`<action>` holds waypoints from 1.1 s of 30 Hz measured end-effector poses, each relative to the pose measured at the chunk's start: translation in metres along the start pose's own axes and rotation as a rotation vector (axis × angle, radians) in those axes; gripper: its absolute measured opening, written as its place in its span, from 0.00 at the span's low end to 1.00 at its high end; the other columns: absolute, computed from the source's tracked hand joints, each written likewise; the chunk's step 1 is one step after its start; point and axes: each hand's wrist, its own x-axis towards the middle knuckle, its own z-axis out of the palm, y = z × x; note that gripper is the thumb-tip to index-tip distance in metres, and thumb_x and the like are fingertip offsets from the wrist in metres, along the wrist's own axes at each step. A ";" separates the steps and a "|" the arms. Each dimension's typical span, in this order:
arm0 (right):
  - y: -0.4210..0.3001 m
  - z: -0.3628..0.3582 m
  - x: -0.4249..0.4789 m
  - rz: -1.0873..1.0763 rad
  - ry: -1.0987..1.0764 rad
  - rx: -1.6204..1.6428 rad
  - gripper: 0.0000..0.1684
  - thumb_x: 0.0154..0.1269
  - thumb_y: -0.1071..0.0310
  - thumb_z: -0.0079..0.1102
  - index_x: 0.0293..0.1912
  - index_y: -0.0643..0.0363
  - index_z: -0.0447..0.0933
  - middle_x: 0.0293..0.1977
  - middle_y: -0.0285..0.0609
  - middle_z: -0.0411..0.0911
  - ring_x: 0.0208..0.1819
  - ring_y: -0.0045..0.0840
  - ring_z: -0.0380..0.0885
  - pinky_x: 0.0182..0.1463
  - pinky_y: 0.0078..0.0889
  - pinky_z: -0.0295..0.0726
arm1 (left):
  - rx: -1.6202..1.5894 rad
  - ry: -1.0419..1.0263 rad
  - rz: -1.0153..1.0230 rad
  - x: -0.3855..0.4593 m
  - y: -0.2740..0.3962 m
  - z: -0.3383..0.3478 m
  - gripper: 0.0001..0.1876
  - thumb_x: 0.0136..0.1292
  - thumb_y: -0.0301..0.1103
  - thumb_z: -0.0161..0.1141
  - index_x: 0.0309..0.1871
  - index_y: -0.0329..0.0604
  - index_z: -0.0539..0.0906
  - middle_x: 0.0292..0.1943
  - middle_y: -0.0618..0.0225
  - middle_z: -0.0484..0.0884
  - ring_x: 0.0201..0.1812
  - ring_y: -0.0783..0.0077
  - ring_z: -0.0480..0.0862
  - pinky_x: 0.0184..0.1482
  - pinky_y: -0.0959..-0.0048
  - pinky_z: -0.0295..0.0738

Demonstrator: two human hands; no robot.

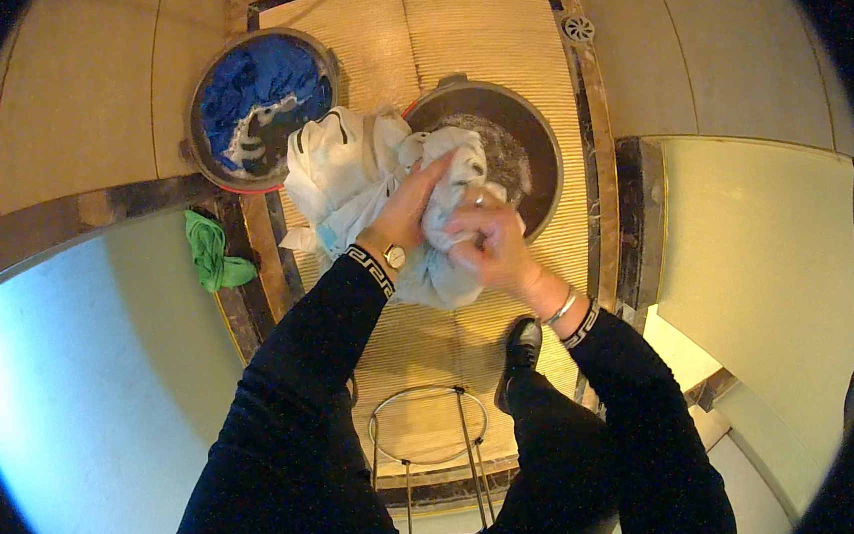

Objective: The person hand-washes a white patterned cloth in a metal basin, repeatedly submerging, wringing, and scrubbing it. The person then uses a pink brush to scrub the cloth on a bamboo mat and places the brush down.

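Observation:
A bulky white garment (pixel 344 168) with dark markings and a pale blue patch hangs partly over the rim of a dark bucket (pixel 549 144). Bunched cloth from it lies between both hands. My left hand (pixel 414 204), wearing a watch at the wrist, grips the bunch from the left side. My right hand (pixel 496 243), slightly blurred, has curled fingers closed on the cloth at its lower right. It wears a ring and a bracelet. Sudsy water (pixel 519 150) shows inside the bucket behind the cloth. The garment hides the bucket's left part.
A second round bucket (pixel 201 153) at upper left holds blue fabric (pixel 253 70) and foamy dark water. Green cloth (pixel 211 254) lies on the ledge at left. A metal-legged stool frame (pixel 431 459) stands between my legs on the ribbed floor (pixel 483 21). A floor drain (pixel 578 28) sits upper right.

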 end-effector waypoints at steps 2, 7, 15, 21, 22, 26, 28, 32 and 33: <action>-0.008 0.010 0.005 0.023 0.014 0.141 0.05 0.54 0.71 0.61 0.30 0.63 0.77 0.25 0.42 0.73 0.29 0.30 0.71 0.33 0.29 0.69 | -0.256 0.134 -0.271 -0.013 0.024 0.019 0.17 0.68 0.31 0.51 0.59 0.46 0.76 0.50 0.65 0.82 0.51 0.61 0.81 0.52 0.65 0.76; 0.002 0.027 0.024 -0.101 0.133 -0.012 0.09 0.60 0.69 0.61 0.26 0.62 0.74 0.20 0.43 0.71 0.22 0.30 0.67 0.28 0.31 0.65 | 0.891 0.033 0.272 -0.006 -0.042 -0.021 0.16 0.64 0.29 0.52 0.56 0.44 0.77 0.47 0.63 0.83 0.51 0.57 0.81 0.51 0.62 0.77; 0.112 -0.018 0.036 0.578 0.109 -0.647 0.11 0.68 0.57 0.55 0.42 0.53 0.74 0.25 0.50 0.79 0.30 0.47 0.79 0.35 0.46 0.78 | 0.691 0.208 -0.107 -0.003 -0.025 0.009 0.16 0.66 0.31 0.52 0.57 0.43 0.74 0.48 0.56 0.80 0.50 0.58 0.80 0.51 0.59 0.77; 0.132 0.003 0.008 0.390 -0.143 -0.769 0.41 0.65 0.49 0.60 0.72 0.46 0.56 0.65 0.56 0.64 0.65 0.51 0.65 0.64 0.48 0.71 | -0.288 0.183 -0.310 0.006 -0.037 -0.023 0.29 0.68 0.50 0.56 0.69 0.52 0.64 0.58 0.61 0.73 0.50 0.62 0.78 0.50 0.62 0.76; 0.139 0.014 -0.001 0.455 -0.200 -0.810 0.43 0.64 0.48 0.59 0.73 0.44 0.54 0.69 0.53 0.60 0.68 0.53 0.61 0.65 0.52 0.69 | -0.252 0.208 -0.294 0.005 -0.037 -0.017 0.30 0.68 0.51 0.56 0.69 0.53 0.64 0.60 0.62 0.72 0.50 0.62 0.78 0.50 0.62 0.75; 0.184 0.009 -0.002 0.821 -0.260 -0.569 0.28 0.63 0.56 0.58 0.63 0.47 0.71 0.58 0.56 0.73 0.59 0.50 0.73 0.58 0.51 0.75 | -0.159 0.240 -0.259 -0.002 -0.031 0.000 0.32 0.69 0.54 0.54 0.72 0.54 0.62 0.66 0.68 0.66 0.52 0.64 0.76 0.53 0.60 0.73; 0.217 0.006 -0.011 0.785 -0.391 -0.719 0.15 0.61 0.60 0.58 0.44 0.55 0.83 0.39 0.57 0.82 0.43 0.48 0.82 0.49 0.48 0.80 | -0.155 0.211 -0.294 0.001 -0.030 0.004 0.32 0.69 0.55 0.53 0.72 0.54 0.61 0.67 0.70 0.66 0.54 0.64 0.76 0.54 0.58 0.72; 0.160 0.011 -0.010 0.491 -0.111 -0.569 0.16 0.54 0.57 0.65 0.36 0.59 0.82 0.33 0.55 0.81 0.36 0.50 0.81 0.40 0.49 0.81 | -0.199 0.168 -0.328 0.008 -0.022 0.002 0.44 0.65 0.56 0.58 0.77 0.52 0.48 0.71 0.65 0.62 0.65 0.60 0.67 0.64 0.57 0.63; 0.130 0.012 -0.005 0.399 -0.101 -0.526 0.14 0.53 0.59 0.65 0.34 0.60 0.80 0.31 0.54 0.80 0.35 0.50 0.80 0.39 0.48 0.80 | -0.219 0.160 -0.321 0.006 -0.020 0.001 0.50 0.63 0.57 0.60 0.78 0.50 0.42 0.73 0.62 0.59 0.69 0.59 0.63 0.68 0.56 0.59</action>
